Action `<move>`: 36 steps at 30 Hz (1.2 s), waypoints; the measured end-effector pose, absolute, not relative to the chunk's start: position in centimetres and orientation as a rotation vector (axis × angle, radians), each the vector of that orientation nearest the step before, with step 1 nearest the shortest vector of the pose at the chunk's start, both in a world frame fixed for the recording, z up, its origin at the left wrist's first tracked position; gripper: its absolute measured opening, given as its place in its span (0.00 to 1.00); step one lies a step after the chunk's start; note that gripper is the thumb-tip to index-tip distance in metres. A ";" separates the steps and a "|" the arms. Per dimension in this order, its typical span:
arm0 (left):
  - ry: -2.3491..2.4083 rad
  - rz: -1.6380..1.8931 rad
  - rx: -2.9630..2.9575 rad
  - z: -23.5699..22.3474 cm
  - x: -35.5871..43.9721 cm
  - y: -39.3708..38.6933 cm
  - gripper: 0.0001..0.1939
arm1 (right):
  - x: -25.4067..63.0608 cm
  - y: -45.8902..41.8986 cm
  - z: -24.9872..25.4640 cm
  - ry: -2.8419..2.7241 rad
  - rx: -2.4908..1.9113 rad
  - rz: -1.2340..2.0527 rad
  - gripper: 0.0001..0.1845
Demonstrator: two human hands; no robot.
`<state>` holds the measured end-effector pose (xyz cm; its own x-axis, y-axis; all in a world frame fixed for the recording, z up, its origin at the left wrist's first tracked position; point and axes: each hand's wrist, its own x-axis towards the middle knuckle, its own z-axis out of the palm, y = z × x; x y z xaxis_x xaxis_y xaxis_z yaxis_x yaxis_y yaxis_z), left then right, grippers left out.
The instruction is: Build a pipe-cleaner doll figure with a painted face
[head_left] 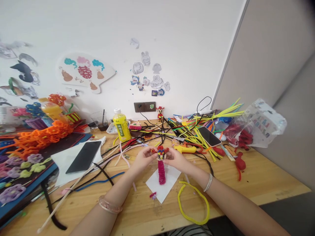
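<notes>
Two bare hands, the left hand (145,157) and the right hand (176,159), curl partly closed at the top of a small figure of twisted pipe cleaners (161,172), with a red-capped head and a magenta coiled body, its base on a white paper square (169,183). Their fingers (153,151) hide exactly where they grip. A loosened pinch could topple the tall, narrow coil onto the wooden table (270,183). At upper right, a heap of tangled multicoloured pipe cleaners (187,131) is too jumbled to count.
</notes>
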<state>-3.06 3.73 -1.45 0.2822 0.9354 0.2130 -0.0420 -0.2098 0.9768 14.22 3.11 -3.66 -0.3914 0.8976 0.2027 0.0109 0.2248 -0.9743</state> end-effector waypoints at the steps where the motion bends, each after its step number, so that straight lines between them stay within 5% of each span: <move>1: 0.871 1.144 1.480 -1.5 -3.1 3.8 0.12 | 14.2 3.1 -3.6 -1.633 -0.871 1.284 0.18; 27: 0.820 1.076 1.432 -2.2 -3.4 4.3 0.12 | 14.2 2.9 -3.4 -1.620 -0.925 1.256 0.14; 36: 0.810 1.070 1.415 -2.1 -3.5 4.1 0.12 | 14.5 2.9 -3.4 -1.642 -0.797 1.414 0.22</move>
<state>-3.48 4.13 -2.11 0.3507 0.9228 0.1597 -0.0965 -0.1341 0.9863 14.54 2.89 -3.36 -0.4738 0.8637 0.1721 -0.0422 0.1729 -0.9840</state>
